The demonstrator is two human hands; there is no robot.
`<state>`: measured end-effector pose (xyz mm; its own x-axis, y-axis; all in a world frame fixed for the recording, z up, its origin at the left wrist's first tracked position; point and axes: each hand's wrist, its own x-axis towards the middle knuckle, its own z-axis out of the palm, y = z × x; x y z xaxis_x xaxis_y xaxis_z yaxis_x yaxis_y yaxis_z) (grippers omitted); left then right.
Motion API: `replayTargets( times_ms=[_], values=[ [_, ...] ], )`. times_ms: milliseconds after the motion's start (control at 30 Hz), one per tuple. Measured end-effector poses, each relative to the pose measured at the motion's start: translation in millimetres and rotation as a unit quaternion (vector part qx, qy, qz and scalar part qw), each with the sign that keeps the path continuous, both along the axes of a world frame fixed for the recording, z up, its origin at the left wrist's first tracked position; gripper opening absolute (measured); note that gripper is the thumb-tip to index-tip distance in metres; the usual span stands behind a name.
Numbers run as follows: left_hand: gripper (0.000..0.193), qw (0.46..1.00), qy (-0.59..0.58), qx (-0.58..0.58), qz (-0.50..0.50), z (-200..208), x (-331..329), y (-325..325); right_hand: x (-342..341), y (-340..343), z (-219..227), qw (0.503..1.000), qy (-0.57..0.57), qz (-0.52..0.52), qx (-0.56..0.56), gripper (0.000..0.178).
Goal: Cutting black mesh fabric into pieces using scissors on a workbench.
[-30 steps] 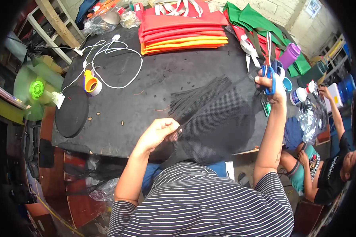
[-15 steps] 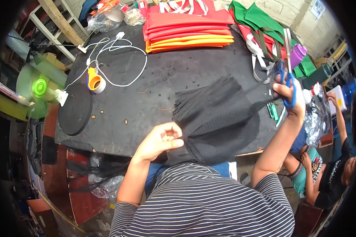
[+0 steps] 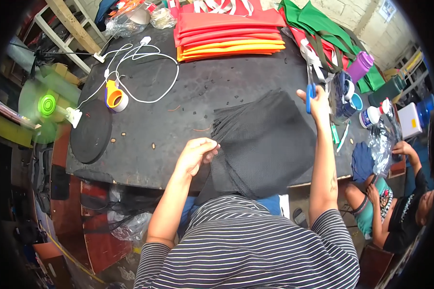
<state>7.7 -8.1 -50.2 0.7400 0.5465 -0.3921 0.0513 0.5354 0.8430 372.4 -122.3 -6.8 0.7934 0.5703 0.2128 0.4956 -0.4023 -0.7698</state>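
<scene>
A stack of black mesh fabric sheets [image 3: 270,144] lies at the table's near edge, its layers fanned out at the far left side. My left hand [image 3: 194,155] pinches the left edge of the top sheet, and some fingers show through the mesh. Beyond the stack's far right corner, my right hand [image 3: 318,103] is closed round the blue handles of a pair of scissors [image 3: 309,79]. Their blades point away from me, toward the white straps of the bags at the back.
Red and orange folded bags [image 3: 231,36] are piled at the back. A tape dispenser [image 3: 115,98], white cable [image 3: 171,86] and black disc [image 3: 91,132] lie left. Right stand a purple bottle [image 3: 360,66] and glue bottle [image 3: 370,117]. Another person [image 3: 395,202] sits at lower right.
My right hand has moved left with the scissors. The mesh that was raised toward it now lies down on the stack. My left hand has shifted slightly up along the mesh edge.
</scene>
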Motion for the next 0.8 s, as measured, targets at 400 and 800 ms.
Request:
replayTargets(
  times_ms=[400,800],
  values=[
    [0.018,0.993,-0.024,-0.111,0.038,-19.2,-5.8,9.3,-165.9,-74.7,-8.0,0.729,0.543,0.385,-0.159,0.037],
    [0.015,0.999,0.001,0.033,0.001,-8.0,-3.3,1.5,-175.6,-64.8,-16.2,0.706,0.574,0.376,-0.176,0.038]
  ],
)
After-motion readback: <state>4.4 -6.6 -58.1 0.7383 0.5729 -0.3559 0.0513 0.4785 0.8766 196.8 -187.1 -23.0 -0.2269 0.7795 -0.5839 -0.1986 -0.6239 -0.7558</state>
